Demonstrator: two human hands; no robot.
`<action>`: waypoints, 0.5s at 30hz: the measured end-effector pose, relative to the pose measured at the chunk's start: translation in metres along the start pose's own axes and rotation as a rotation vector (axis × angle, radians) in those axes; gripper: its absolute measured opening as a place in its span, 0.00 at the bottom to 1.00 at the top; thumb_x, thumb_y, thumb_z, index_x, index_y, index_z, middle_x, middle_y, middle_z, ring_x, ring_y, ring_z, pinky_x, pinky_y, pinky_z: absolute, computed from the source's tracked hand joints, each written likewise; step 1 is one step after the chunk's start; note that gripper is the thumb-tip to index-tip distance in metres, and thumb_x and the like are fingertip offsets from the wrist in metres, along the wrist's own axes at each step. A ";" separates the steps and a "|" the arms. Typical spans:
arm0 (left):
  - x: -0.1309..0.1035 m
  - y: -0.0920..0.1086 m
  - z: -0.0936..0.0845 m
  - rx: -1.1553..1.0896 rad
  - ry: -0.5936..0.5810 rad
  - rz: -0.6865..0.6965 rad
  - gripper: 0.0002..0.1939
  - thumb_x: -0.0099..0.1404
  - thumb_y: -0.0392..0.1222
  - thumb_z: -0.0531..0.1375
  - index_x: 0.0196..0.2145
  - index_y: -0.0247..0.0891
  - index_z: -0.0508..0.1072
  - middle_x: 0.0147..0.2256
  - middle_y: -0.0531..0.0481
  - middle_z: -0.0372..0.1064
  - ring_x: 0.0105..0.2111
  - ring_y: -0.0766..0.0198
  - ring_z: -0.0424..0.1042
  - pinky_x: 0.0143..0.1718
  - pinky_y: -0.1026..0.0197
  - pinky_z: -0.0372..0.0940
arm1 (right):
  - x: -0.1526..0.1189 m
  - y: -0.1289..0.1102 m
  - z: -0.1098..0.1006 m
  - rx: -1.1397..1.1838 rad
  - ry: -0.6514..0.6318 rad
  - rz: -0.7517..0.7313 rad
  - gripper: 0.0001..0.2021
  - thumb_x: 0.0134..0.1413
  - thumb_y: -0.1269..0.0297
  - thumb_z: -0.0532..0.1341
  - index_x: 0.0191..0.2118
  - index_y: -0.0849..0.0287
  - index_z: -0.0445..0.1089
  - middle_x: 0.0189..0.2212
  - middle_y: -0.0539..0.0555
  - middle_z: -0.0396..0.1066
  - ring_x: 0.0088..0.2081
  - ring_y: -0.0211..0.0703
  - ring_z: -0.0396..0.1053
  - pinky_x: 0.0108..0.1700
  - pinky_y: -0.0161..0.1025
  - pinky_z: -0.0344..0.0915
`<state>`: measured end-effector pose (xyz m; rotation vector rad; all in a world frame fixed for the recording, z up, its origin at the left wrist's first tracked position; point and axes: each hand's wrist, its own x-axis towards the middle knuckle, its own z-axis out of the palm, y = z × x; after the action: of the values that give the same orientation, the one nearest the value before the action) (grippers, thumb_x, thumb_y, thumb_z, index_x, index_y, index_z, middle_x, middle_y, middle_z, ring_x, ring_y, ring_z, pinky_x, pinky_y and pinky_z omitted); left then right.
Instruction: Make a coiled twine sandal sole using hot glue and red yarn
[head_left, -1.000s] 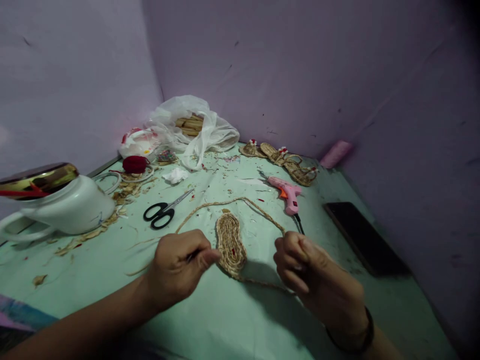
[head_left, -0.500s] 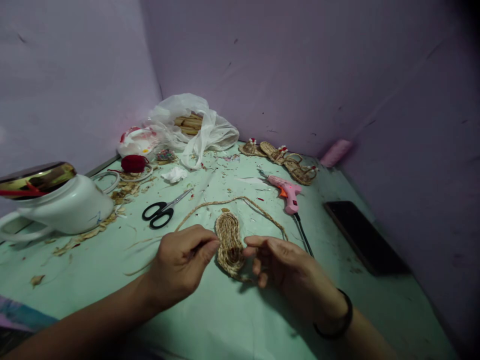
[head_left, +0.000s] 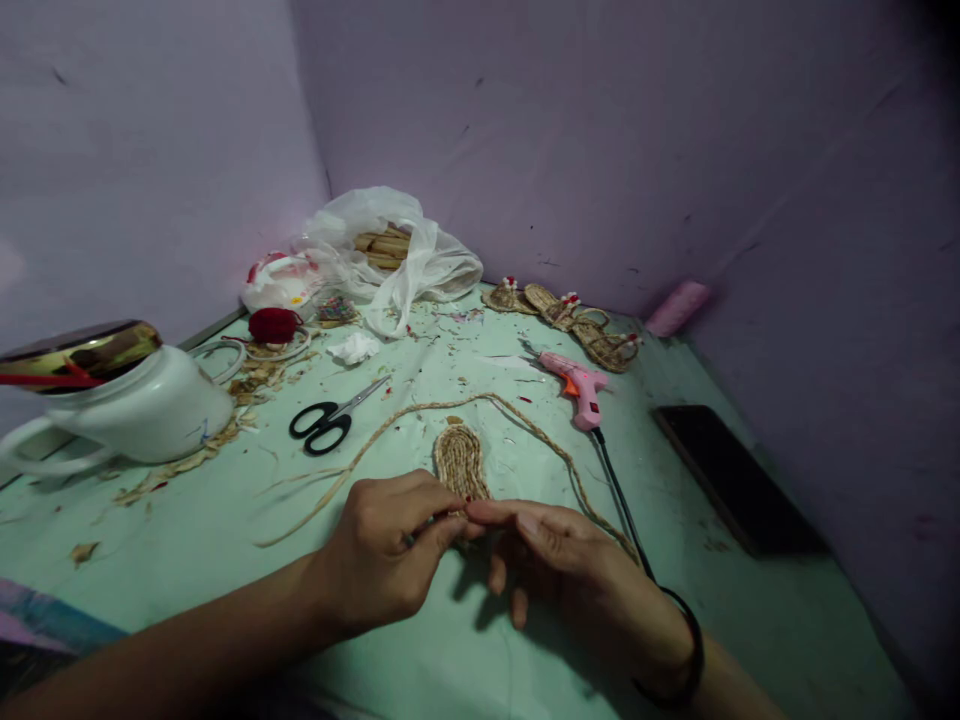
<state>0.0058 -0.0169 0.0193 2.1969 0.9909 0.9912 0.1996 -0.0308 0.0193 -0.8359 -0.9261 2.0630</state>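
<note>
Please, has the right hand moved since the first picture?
Yes. The right hand has moved leftward, away from the phone and toward the left hand.

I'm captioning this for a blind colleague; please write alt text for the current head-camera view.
The left hand and right hand meet over the near end of a sole-shaped braided coil on a green table. A long braid arches beyond its far end, with black-handled scissors to the left and a pink glue gun to the right.
</note>
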 end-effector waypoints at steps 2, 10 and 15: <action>0.000 0.000 0.000 0.007 0.022 -0.030 0.08 0.59 0.32 0.55 0.33 0.37 0.74 0.26 0.48 0.73 0.25 0.66 0.70 0.26 0.64 0.64 | -0.001 0.001 0.000 -0.031 -0.037 0.007 0.19 0.51 0.57 0.61 0.47 0.60 0.72 0.42 0.60 0.70 0.31 0.36 0.68 0.25 0.28 0.67; 0.015 0.009 -0.008 -0.350 0.009 -0.550 0.06 0.51 0.38 0.58 0.22 0.34 0.73 0.18 0.50 0.69 0.16 0.70 0.61 0.17 0.67 0.56 | -0.006 -0.003 0.006 -0.205 -0.161 -0.006 0.23 0.52 0.60 0.60 0.56 0.51 0.62 0.44 0.56 0.67 0.34 0.36 0.66 0.30 0.32 0.66; 0.019 0.007 -0.012 -0.480 -0.028 -0.655 0.05 0.47 0.40 0.57 0.20 0.35 0.68 0.14 0.58 0.57 0.14 0.74 0.51 0.15 0.69 0.48 | -0.007 -0.003 0.008 -0.196 -0.171 -0.017 0.24 0.51 0.62 0.62 0.55 0.49 0.63 0.34 0.52 0.68 0.30 0.34 0.64 0.30 0.31 0.66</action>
<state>0.0076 -0.0043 0.0393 1.3537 1.1965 0.7727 0.1984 -0.0372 0.0279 -0.7568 -1.2402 2.0767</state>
